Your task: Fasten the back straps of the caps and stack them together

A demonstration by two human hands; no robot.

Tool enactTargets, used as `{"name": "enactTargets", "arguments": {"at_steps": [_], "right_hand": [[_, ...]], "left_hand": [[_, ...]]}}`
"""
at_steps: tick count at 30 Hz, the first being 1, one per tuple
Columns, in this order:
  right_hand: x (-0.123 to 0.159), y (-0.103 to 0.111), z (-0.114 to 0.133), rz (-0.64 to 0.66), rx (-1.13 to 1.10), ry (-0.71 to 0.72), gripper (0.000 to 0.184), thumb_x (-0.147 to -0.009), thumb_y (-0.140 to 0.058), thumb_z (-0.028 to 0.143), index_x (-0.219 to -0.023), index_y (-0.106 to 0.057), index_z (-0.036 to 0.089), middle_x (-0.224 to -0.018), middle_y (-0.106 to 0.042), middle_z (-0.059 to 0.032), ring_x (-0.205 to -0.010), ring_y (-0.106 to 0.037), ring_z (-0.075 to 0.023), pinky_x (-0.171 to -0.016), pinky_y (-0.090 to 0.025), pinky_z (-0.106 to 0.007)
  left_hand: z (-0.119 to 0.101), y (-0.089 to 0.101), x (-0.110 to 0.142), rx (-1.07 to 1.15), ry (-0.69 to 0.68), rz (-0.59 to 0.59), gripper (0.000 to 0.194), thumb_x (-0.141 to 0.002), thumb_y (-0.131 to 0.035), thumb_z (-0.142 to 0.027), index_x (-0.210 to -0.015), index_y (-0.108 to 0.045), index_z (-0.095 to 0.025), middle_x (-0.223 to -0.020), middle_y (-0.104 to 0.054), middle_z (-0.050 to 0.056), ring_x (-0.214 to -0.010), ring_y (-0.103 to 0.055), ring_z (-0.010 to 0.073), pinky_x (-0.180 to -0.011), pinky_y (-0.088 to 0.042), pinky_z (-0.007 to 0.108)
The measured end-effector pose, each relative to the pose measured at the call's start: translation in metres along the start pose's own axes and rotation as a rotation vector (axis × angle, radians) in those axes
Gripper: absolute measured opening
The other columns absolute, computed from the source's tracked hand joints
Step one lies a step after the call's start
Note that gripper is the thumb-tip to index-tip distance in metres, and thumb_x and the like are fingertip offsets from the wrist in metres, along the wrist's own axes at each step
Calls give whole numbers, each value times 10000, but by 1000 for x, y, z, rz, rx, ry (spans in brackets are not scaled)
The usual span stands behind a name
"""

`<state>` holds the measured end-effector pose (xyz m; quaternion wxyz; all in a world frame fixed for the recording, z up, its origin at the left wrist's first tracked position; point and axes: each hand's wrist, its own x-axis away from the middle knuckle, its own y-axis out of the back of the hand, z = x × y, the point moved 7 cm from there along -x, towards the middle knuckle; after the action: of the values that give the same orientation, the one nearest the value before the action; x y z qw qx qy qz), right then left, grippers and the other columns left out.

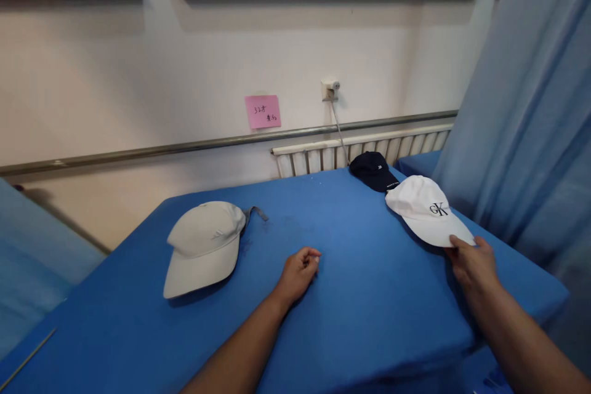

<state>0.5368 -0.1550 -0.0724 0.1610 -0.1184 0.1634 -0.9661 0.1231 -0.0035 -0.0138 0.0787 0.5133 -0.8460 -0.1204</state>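
My right hand (pixel 475 261) pinches the brim of a white baseball cap (pixel 418 200) with black letters on its front, at the right side of the blue-covered table (pixel 360 295). Behind that cap, a dark navy baseball cap (pixel 369 169) lies near the wall, its brim meeting the white cap's edge. My left hand (pixel 298 274) rests over the middle of the table with its fingers curled in, and no object shows in it. To its left sits a light grey baseball cap (pixel 205 234), brim toward me, a strap sticking out at its back.
A blue curtain (pixel 521 104) hangs on the right, and another blue cloth (pixel 37 246) is at the left. Along the wall run a metal rail (pixel 194 146) and a radiator (pixel 314 160). A cord (pixel 339 129) drops from the socket (pixel 329 91) behind the table.
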Motion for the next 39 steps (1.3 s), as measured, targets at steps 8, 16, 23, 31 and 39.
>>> {"name": "enactTargets", "arguments": {"at_steps": [8,16,23,31,39], "right_hand": [[74,-52,6,312,-56,-36,579,-673,-735,228,-1224,-563,193,-1124,-666,-80,-848,-676,-199,-734,-599,-347],[109,-174,-20,478,129,-55,362,-626,-757,334,-907,-625,149,-716,-694,-41,-576,-640,-162,-522,-535,-265],[88,-226,-31,383,382,142,192,-666,-626,249,-827,-590,150,-868,-673,-124,-931,-639,-277,-780,-525,-380],[246,-254,-2,1033,500,1054,389,-796,-504,138,-1178,-537,202,-1259,-546,-120,-1219,-477,-254,-1034,-374,-443],[274,-251,-43,1336,754,1007,420,-829,-567,170,-1238,-472,178,-1196,-585,-130,-1120,-528,-266,-953,-402,-437]], "left_hand": [[3,11,-1,417,105,-67,313,-742,-712,-272,-1003,-597,-142,-897,-698,92,-656,-637,131,-627,-489,251],[5,38,1,954,114,-117,329,-642,-610,-37,-936,-635,-185,-861,-697,5,-790,-655,155,-780,-526,301],[13,53,-4,979,201,-102,280,-681,-645,-36,-936,-630,-149,-918,-696,47,-868,-678,168,-731,-524,247],[12,39,-7,844,204,8,216,-706,-706,-107,-909,-634,-127,-855,-700,58,-797,-679,160,-753,-515,263],[14,41,-8,609,159,-1,194,-732,-708,-251,-862,-624,-134,-840,-706,63,-778,-663,158,-730,-489,261]]}}
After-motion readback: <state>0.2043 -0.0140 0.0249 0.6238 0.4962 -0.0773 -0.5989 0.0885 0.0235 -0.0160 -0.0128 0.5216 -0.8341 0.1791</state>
